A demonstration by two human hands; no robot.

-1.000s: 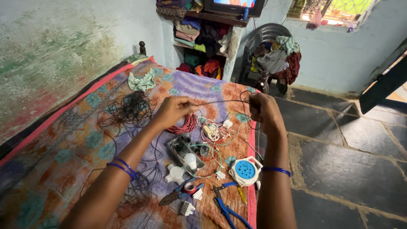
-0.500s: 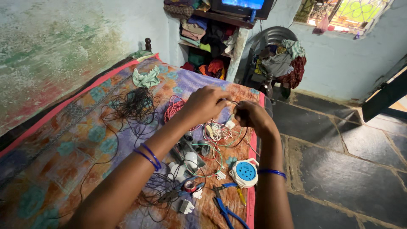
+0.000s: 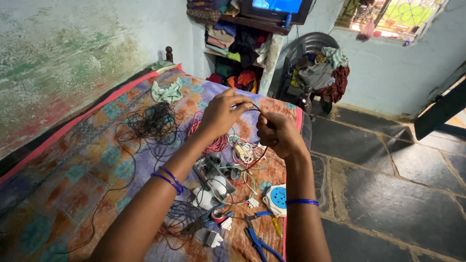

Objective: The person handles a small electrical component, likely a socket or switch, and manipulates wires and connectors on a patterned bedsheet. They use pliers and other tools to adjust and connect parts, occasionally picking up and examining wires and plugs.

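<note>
My left hand (image 3: pixel 222 114) and my right hand (image 3: pixel 277 133) are raised close together over the bed, both pinching a thin black wire (image 3: pixel 254 107) that arcs between them and trails down toward the parts below. Blue bangles sit on both wrists. Under my hands lie a red wire coil (image 3: pixel 219 143), a tangle of white and green wires (image 3: pixel 245 153) and a grey electrical part (image 3: pixel 212 167). A round white and blue socket box (image 3: pixel 277 199) lies near the bed's right edge.
A loose black wire tangle (image 3: pixel 153 121) and a green cloth (image 3: pixel 167 92) lie further up the patterned bedspread (image 3: pixel 73 160). Blue-handled pliers (image 3: pixel 259 242) and a screwdriver (image 3: pixel 275 225) lie near the front. Shelves with clothes (image 3: pixel 238 46), a chair heaped with clothes (image 3: pixel 318 73) and a stone floor (image 3: pixel 388 194) lie beyond.
My hands, apart a second ago, have come together and risen while working the black wire between them. The camera view has tilted slightly.
</note>
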